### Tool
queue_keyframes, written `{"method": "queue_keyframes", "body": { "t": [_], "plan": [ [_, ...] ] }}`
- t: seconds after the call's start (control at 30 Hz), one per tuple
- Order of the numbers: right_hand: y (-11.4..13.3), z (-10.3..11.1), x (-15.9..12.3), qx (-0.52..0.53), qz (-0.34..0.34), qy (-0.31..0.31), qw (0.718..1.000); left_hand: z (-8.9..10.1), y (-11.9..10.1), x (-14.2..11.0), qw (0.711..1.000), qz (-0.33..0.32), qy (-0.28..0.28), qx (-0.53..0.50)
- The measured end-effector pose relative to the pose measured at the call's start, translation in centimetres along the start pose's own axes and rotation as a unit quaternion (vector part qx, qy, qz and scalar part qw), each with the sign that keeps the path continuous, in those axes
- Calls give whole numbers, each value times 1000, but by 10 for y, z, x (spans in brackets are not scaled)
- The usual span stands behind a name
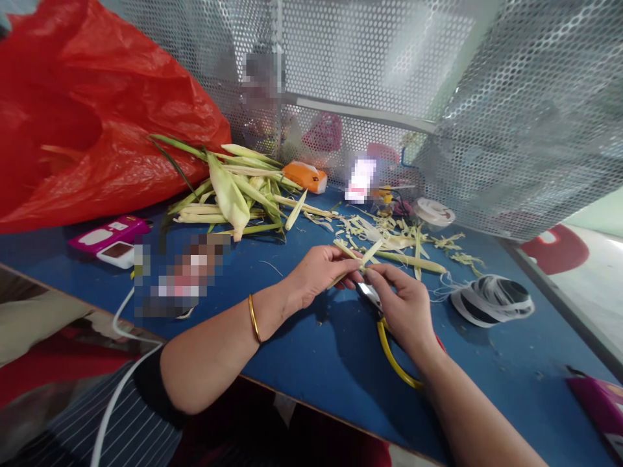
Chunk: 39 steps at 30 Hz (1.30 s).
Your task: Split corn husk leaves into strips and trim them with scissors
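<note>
My left hand [318,272] pinches pale green strips of corn husk [370,254] that cross each other in front of me. From the other side, my right hand [402,305] is closed on the lower end of the same strips, its thumb and fingertips pressed together close to the left fingers. Scissors [387,344] with a yellow handle show below my right hand, which hides part of them. Just beyond my fingers, a narrow rolled husk [406,261] lies among husk scraps [389,235]. To the right stands a spool of white thread [491,299] with loose strands.
Corn husks [233,194] are heaped at the back left beside a big red plastic bag [97,117]. An orange tissue pack [305,176], a lit phone [361,179] and a tape roll [434,211] line the back. Perforated metal panels [360,58] rise behind the blue table [311,363].
</note>
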State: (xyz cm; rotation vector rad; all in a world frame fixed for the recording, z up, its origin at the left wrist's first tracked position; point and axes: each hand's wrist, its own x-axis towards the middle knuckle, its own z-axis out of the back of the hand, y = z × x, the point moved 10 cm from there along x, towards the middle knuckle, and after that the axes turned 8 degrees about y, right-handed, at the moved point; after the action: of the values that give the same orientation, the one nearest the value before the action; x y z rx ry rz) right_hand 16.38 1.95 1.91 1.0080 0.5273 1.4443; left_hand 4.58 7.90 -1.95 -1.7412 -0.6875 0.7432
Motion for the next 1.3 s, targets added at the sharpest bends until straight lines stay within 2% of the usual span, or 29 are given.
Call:
{"method": "queue_keyframes", "body": {
  "t": [0.1,0.23,0.3,0.4,0.6,0.67,0.87,1.0,1.17,1.3],
  "plan": [
    [-15,-6,2,126,-61,21,990,-6,-6,1,997,-39,24,56],
    [-26,-23,2,295,-106,71,947,-13,-12,1,986,-80,57,133],
    [-28,-25,2,332,-110,74,934,-16,-13,1,985,-74,73,140],
    [-31,-21,2,359,-116,47,925,-19,-9,-2,991,-35,92,87],
    [-35,-10,1,368,-118,-11,922,-16,7,-4,995,49,76,-51],
    [-36,-8,0,365,-115,-22,924,-18,12,-3,992,60,81,-77],
    [-34,6,0,276,-91,-80,954,-7,0,-2,1000,-21,2,-6],
    [-26,11,-1,219,-68,-99,968,-12,3,-2,1000,-4,9,26],
    [-26,6,-2,217,-61,-89,970,-11,5,-1,997,-23,-11,78],
    [-31,1,-1,239,-70,-80,965,-11,13,-1,999,4,-15,30]
  ]
}}
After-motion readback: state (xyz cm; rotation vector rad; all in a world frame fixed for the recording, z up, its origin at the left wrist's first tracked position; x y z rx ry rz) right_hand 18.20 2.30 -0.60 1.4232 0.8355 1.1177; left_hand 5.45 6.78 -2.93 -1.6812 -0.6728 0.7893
